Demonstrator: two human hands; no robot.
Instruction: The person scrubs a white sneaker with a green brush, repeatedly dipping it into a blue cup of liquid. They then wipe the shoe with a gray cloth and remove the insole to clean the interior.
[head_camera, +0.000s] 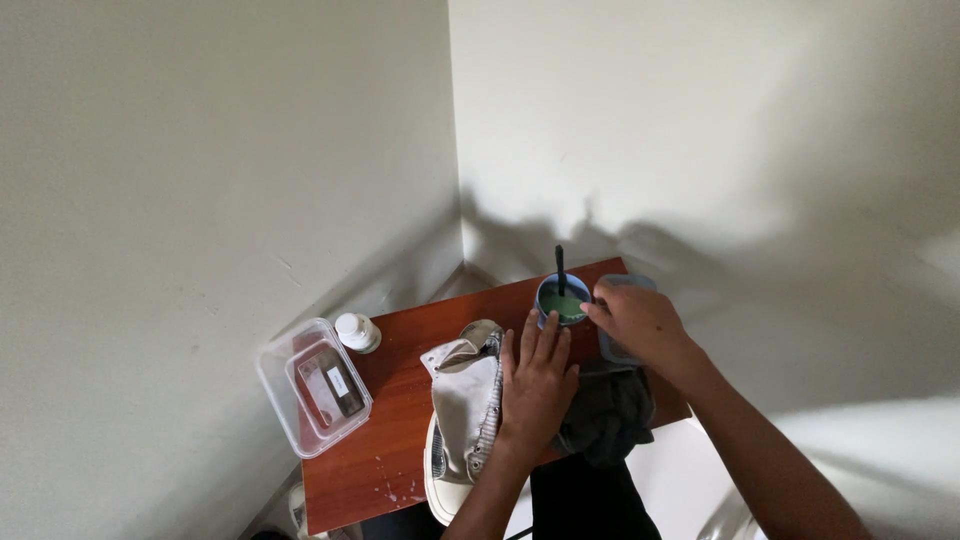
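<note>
A small reddish-brown table (400, 400) stands in the corner of a room, and a grey-white canvas shoe (462, 420) lies on its side across the near middle of the tabletop, sole hanging over the near edge. The left hand (537, 385) rests flat on the shoe with fingers spread wide, pinning it rather than gripping it. The right hand (637, 320) reaches to the far right corner, fingers curled narrow at the rim of a blue cup (563, 298) of pale green liquid; a dark handle (560, 270) (a brush, most likely, though its head is hidden in the liquid) stands up from the cup. Whether the fingers actually touch the handle or only the rim, I cannot tell.

A dark cloth (610, 410) lies bunched at the right edge, beside the shoe. A clear plastic box (312, 385) overhangs the left edge, with a white bottle (357, 332) near its far corner.

This looks like the loading step of a shoe cleaning: the shoe is steadied and the liquid approached. The next move calls for a firm hold on the handle, lifting it without tipping the cup.
</note>
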